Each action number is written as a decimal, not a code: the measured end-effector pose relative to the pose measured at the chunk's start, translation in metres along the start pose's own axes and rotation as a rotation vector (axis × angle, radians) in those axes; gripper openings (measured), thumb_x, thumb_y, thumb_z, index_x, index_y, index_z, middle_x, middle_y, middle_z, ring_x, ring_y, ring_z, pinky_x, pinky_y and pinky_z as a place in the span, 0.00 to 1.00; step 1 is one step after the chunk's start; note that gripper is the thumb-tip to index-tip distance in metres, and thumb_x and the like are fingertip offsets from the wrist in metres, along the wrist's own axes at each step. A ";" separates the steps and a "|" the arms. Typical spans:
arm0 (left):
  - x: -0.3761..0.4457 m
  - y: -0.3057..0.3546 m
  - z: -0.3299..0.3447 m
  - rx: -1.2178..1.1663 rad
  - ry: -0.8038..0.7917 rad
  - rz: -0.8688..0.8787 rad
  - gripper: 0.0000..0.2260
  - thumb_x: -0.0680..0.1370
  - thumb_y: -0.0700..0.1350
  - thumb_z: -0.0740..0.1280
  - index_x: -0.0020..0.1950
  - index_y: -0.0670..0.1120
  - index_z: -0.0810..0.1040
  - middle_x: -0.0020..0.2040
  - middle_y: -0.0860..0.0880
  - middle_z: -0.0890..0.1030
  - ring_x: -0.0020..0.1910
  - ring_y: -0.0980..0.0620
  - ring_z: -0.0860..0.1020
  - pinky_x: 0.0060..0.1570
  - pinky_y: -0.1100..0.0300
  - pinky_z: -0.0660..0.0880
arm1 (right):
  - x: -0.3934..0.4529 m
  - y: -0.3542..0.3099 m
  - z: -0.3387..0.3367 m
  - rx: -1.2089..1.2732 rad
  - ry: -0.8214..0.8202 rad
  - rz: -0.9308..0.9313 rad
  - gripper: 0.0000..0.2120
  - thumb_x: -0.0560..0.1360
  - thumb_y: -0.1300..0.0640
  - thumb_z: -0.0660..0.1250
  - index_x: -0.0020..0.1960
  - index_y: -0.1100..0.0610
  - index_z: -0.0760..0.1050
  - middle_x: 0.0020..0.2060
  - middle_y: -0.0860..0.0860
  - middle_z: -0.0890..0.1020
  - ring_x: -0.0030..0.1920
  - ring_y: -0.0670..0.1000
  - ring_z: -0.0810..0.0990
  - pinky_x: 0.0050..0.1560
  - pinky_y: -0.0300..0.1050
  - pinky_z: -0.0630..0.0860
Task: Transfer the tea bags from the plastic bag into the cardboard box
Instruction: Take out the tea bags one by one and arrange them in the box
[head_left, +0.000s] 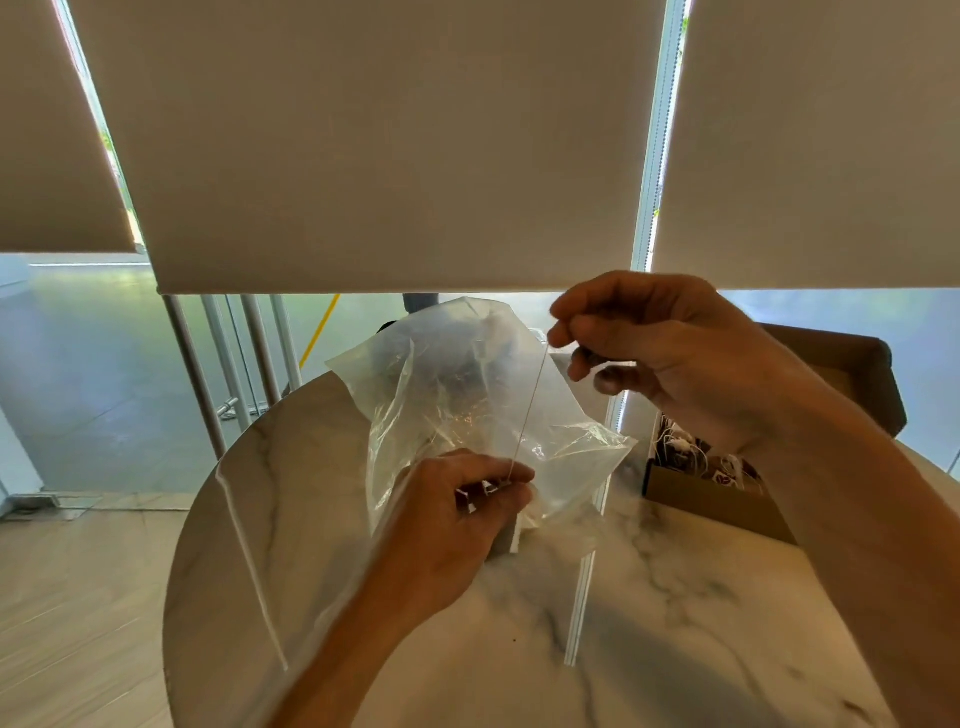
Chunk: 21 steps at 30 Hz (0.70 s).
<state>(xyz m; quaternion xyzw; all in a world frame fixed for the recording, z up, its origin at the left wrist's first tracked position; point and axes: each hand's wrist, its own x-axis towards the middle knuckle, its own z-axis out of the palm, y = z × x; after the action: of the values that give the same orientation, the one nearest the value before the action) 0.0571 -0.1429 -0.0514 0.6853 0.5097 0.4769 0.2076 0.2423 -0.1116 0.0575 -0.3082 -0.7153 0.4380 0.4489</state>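
A clear plastic bag (457, 395) stands crumpled on the round marble table (649, 613). My left hand (457, 525) grips the bag's near lower edge together with a white tea bag at its fingertips. A thin tea bag string (527, 415) runs taut from there up to my right hand (660, 353), which pinches the string's upper end above the bag. The open cardboard box (722, 499) sits at the right behind my right forearm, with several tea bags (691, 452) and white strings inside. Part of the box is hidden by my arm.
The table's curved edge runs close on the left, with a wooden floor below. Roller blinds hang over glass panes behind the table. Metal rails stand beyond the glass at the far left.
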 end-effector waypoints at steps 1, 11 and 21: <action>0.000 -0.001 0.000 -0.042 -0.007 -0.021 0.05 0.71 0.49 0.71 0.44 0.59 0.83 0.42 0.61 0.82 0.44 0.62 0.79 0.46 0.69 0.75 | -0.001 0.000 -0.005 -0.007 0.019 0.001 0.10 0.76 0.67 0.64 0.48 0.56 0.81 0.41 0.51 0.85 0.38 0.49 0.82 0.35 0.38 0.76; 0.019 0.019 -0.004 -0.335 0.019 -0.072 0.09 0.70 0.37 0.72 0.46 0.50 0.84 0.35 0.52 0.82 0.36 0.57 0.81 0.36 0.68 0.76 | -0.028 0.026 -0.027 -0.104 0.073 0.156 0.13 0.68 0.67 0.71 0.51 0.58 0.78 0.37 0.56 0.85 0.40 0.57 0.85 0.44 0.46 0.82; 0.045 0.049 0.005 -0.312 -0.085 0.041 0.13 0.71 0.35 0.71 0.52 0.48 0.79 0.37 0.49 0.83 0.36 0.55 0.83 0.35 0.69 0.76 | -0.020 0.043 -0.008 -0.216 -0.020 0.120 0.16 0.65 0.61 0.75 0.52 0.57 0.80 0.35 0.54 0.84 0.36 0.54 0.85 0.37 0.43 0.81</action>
<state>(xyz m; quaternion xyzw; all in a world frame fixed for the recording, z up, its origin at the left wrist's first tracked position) 0.0874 -0.1212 0.0036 0.6745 0.4063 0.5248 0.3232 0.2602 -0.1074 0.0133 -0.3925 -0.7431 0.3875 0.3791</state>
